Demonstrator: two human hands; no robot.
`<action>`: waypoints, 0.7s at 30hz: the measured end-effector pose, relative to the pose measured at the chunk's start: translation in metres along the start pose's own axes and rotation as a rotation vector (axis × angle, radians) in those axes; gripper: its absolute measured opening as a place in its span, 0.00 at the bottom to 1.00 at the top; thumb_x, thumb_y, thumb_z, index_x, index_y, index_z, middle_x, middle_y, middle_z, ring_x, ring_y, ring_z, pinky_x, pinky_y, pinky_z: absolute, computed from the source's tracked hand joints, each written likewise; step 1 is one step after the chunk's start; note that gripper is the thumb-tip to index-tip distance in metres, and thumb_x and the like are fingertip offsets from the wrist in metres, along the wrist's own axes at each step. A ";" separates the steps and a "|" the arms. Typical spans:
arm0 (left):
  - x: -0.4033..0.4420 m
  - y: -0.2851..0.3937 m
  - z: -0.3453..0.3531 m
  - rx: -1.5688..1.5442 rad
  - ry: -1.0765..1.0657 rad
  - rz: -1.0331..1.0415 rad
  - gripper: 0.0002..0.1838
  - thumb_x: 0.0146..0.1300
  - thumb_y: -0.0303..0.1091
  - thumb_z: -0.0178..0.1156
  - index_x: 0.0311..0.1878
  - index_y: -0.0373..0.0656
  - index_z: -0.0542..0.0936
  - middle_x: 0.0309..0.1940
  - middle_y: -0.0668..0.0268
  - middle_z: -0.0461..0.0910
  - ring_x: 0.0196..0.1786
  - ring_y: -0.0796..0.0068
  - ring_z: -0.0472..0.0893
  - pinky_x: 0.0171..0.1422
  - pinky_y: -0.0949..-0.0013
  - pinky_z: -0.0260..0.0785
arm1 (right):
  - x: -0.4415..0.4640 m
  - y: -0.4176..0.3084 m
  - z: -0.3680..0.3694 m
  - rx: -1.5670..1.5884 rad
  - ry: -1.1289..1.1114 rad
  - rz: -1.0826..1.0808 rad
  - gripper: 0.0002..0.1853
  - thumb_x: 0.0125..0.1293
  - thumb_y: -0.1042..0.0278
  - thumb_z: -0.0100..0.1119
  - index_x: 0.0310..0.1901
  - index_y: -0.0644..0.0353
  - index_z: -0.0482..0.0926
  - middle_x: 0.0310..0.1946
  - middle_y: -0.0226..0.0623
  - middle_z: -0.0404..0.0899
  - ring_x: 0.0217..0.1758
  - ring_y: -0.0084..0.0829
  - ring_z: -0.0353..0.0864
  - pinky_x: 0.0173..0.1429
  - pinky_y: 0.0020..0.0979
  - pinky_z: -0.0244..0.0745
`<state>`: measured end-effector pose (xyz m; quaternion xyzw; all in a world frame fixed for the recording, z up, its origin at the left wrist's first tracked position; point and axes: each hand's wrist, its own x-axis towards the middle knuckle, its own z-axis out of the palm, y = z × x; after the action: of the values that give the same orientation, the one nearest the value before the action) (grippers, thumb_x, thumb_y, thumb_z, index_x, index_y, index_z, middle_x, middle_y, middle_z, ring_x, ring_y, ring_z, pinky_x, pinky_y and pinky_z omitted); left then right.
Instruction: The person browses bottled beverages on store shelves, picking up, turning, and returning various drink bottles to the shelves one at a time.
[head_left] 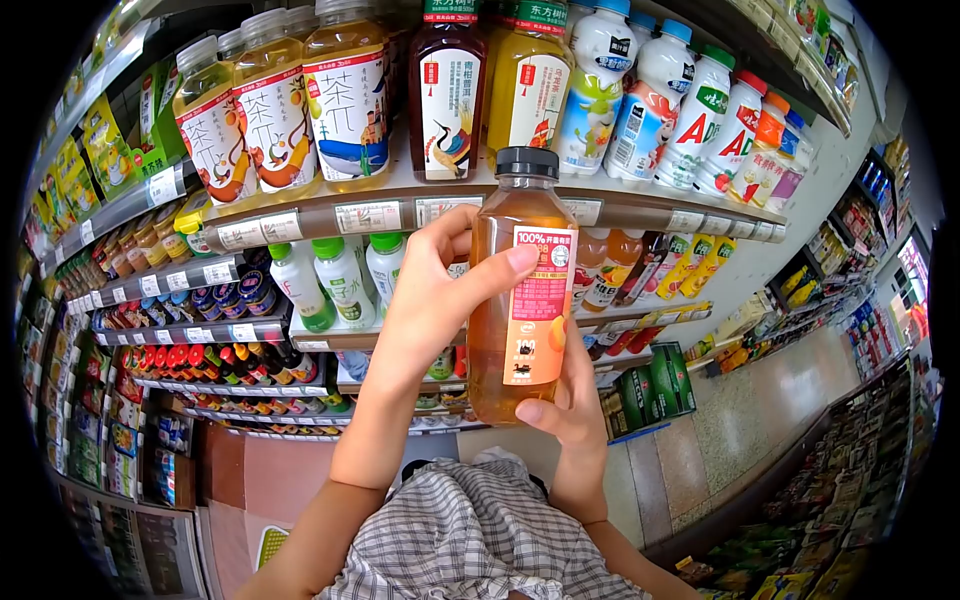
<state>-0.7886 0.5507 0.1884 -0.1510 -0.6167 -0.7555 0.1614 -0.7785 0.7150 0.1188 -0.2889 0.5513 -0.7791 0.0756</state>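
Note:
Upright in front of me is a clear plastic drink bottle (490,330) with a black cap, amber liquid and a pink and orange label turned toward me. My left hand (440,280) grips its upper left side, the thumb lying across the front by the label's top; the other fingers go behind it and are partly hidden. Lower down, my right hand (570,400) holds the right side near the base, with its thumb on the front and its fingers behind. Past the cap, a dark tea bottle (447,100) and a yellow tea bottle (528,90) stand on the shelf.
A shelf edge with price tags (367,217) runs just behind the bottle. White milk drink bottles (692,120) line the upper right, and green-capped bottles (343,283) stand one shelf lower. Green cartons (655,388) sit low on the right beside the tiled aisle floor (740,410).

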 end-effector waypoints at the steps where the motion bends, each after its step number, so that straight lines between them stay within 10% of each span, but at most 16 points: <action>1: 0.000 0.000 0.000 -0.004 0.002 -0.003 0.23 0.57 0.40 0.68 0.49 0.34 0.77 0.37 0.62 0.83 0.39 0.80 0.80 0.48 0.74 0.72 | 0.000 -0.001 0.001 -0.004 0.009 -0.018 0.53 0.45 0.56 0.75 0.70 0.68 0.56 0.62 0.42 0.67 0.67 0.34 0.67 0.70 0.35 0.59; 21: -0.003 -0.001 -0.004 0.056 -0.083 0.121 0.32 0.46 0.43 0.73 0.52 0.33 0.76 0.42 0.62 0.81 0.50 0.73 0.77 0.61 0.66 0.64 | 0.002 0.007 -0.008 -0.229 0.014 -0.179 0.55 0.41 0.61 0.78 0.70 0.71 0.55 0.60 0.47 0.71 0.64 0.34 0.72 0.66 0.36 0.66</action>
<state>-0.7864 0.5476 0.1853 -0.2145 -0.6336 -0.7199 0.1853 -0.7858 0.7175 0.1113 -0.3380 0.6090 -0.7168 -0.0313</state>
